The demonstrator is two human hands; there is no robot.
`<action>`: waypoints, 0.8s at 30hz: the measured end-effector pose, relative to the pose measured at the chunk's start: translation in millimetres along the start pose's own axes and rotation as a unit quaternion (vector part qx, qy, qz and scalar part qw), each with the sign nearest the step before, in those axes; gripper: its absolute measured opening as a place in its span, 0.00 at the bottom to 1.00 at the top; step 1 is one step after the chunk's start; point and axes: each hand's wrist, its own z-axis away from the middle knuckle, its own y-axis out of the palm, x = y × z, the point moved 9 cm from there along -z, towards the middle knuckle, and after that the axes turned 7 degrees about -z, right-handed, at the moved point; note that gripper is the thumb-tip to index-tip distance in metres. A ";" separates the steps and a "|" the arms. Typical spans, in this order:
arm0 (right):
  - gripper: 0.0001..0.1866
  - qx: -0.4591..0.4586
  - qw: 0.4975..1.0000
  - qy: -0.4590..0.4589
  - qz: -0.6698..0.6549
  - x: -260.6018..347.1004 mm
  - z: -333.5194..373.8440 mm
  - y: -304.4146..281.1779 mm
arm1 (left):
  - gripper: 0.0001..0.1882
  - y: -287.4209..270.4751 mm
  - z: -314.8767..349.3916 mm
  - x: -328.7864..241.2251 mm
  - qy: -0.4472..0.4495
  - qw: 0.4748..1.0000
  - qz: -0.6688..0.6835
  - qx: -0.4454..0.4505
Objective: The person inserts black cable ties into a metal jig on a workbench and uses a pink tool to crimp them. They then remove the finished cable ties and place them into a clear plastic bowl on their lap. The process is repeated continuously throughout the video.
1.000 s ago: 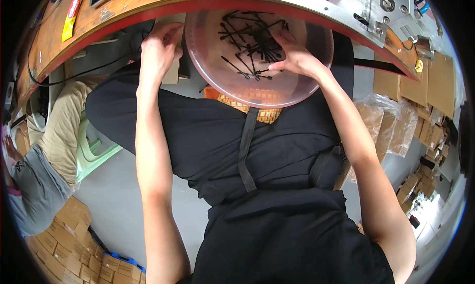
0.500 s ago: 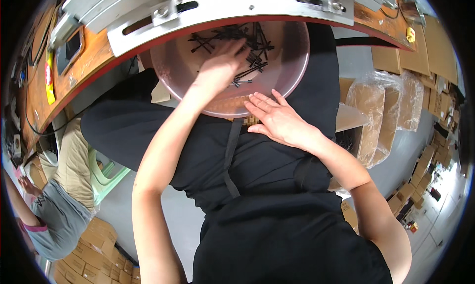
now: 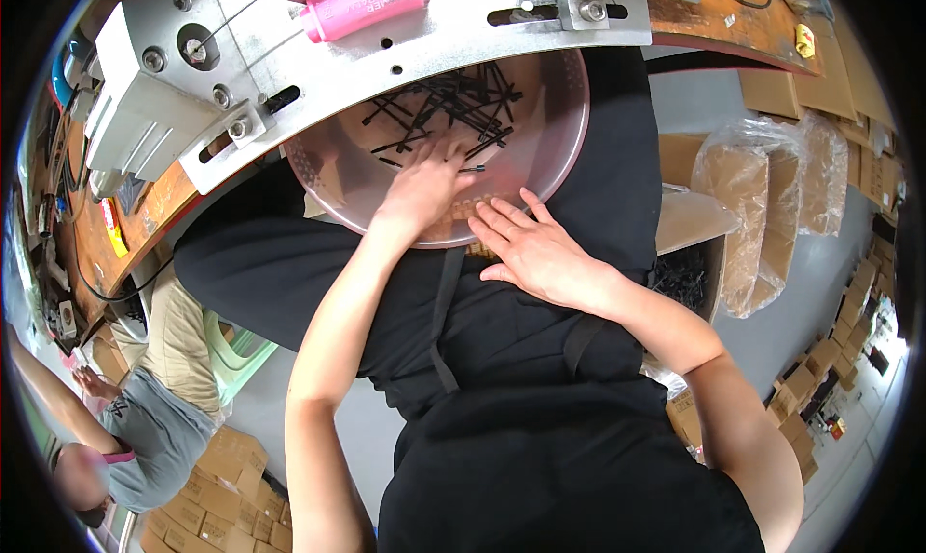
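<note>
A translucent pinkish basin (image 3: pixel 552 175) rests at my lap, partly under the metal fixture, with several thin black rods (image 3: pixel 453 102) lying crosswise in it. My left hand (image 3: pixel 422 188) reaches in over the near left side, fingers stretched out and slightly blurred beside the nearest rods. No rod shows clearly gripped in it. Against the basin's near rim lies my right hand (image 3: pixel 545 256), flat and open with fingers apart, holding nothing. Part of the rod pile is hidden by the fixture's edge.
A silver metal fixture (image 3: pixel 338 76) spans the wooden bench, with a pink tube (image 3: pixel 367 5) on it. To the right stand a plastic-lined carton (image 3: pixel 762 215) and a box of black pieces (image 3: pixel 683 281). A person in grey (image 3: pixel 159 437) is at the left, near stacked cartons (image 3: pixel 217 485).
My left hand has drawn back toward the near rim, away from the rod pile. The rods lie more spread out. The view has shifted, bringing the pink tube in. My right hand stays put.
</note>
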 end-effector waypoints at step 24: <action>0.27 0.052 0.995 -0.030 -0.085 15.2 25.9 -22.9 | 0.28 -11.5 79.7 -37.2 -0.046 0.985 0.161 0.043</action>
